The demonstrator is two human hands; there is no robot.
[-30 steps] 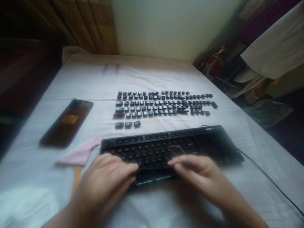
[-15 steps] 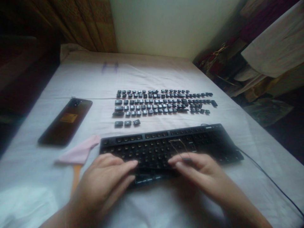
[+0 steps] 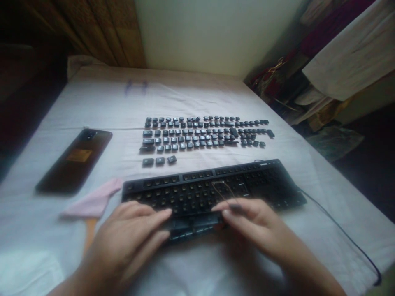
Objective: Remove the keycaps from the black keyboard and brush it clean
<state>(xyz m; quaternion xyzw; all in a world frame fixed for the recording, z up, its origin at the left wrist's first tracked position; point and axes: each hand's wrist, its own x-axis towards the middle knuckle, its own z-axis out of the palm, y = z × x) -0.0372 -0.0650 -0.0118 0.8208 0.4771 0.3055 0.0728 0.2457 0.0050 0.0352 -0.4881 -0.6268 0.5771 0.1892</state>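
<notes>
A black keyboard [image 3: 182, 201] with most of its keycaps off lies tilted across the cloth in front of me. My left hand [image 3: 132, 226] holds its front left edge, the index finger on top and the thumb lower at the front. My right hand [image 3: 253, 218] pinches a wire keycap puller [image 3: 236, 206] by its small dark handle, over the front middle of the keyboard. The puller's wire loop [image 3: 222, 183] points away over the bare key posts. Blur and my fingers hide details along the keyboard's front edge.
Behind the keyboard, loose black keycaps [image 3: 182, 139] lie in rows. A phone [image 3: 77, 160] lies at the left, near a pink cloth [image 3: 95, 201] over an orange handle [image 3: 89, 234]. The keyboard's cable [image 3: 336, 226] runs right. Hanging fabrics [image 3: 345, 57] flank the table.
The whole view has shifted, so the things appear slightly farther left. Both hands keep nearly the same grip; more of the keyboard's front edge shows between them.
</notes>
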